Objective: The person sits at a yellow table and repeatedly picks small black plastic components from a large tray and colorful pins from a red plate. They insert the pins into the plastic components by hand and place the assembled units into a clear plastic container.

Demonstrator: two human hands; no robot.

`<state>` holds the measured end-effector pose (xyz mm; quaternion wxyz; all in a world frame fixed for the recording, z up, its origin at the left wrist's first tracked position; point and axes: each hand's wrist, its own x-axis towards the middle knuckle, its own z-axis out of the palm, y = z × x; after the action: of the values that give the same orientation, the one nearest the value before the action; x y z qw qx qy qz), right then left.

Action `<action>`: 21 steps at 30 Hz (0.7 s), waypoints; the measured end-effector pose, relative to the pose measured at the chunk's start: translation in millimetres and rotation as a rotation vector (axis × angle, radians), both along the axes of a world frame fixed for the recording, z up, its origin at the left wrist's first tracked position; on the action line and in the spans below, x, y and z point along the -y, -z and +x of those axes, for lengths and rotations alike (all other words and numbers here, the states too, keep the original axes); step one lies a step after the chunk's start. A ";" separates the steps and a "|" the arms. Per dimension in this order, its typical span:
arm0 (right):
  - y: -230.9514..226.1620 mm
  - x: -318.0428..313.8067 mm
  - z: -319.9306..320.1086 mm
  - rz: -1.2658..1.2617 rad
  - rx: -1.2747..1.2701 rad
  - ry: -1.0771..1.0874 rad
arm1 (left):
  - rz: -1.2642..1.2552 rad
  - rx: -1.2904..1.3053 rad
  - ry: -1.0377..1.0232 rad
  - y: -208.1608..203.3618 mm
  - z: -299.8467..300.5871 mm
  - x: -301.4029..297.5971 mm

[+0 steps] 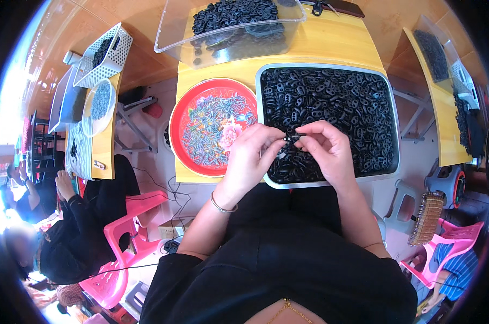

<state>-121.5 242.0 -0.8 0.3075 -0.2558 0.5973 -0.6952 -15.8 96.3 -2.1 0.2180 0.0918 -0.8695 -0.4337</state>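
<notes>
Gold necklace and black top lie nearest. Farther, the left hand and right hand pinch narrowly, seemingly on one small dark piece, above the left part of a rectangular tray of black holed ovals. Left, a round red tray holds bluish slivers.
</notes>
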 end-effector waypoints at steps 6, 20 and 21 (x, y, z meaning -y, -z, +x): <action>2.6 -12.5 -11.1 -0.033 0.022 0.018 | -0.643 0.158 0.154 8.8 -4.1 -2.5; 2.8 -27.6 -12.5 -0.002 0.045 0.029 | -0.449 0.236 0.190 12.0 -16.0 -5.2; 3.8 -26.8 -12.4 -0.031 0.011 0.039 | -0.225 0.265 0.208 3.0 -14.4 -3.6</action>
<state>-133.8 268.8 -4.6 0.2931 -0.2451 0.5895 -0.7117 -30.3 99.9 -5.2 0.0646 0.0326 -0.9384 -0.3380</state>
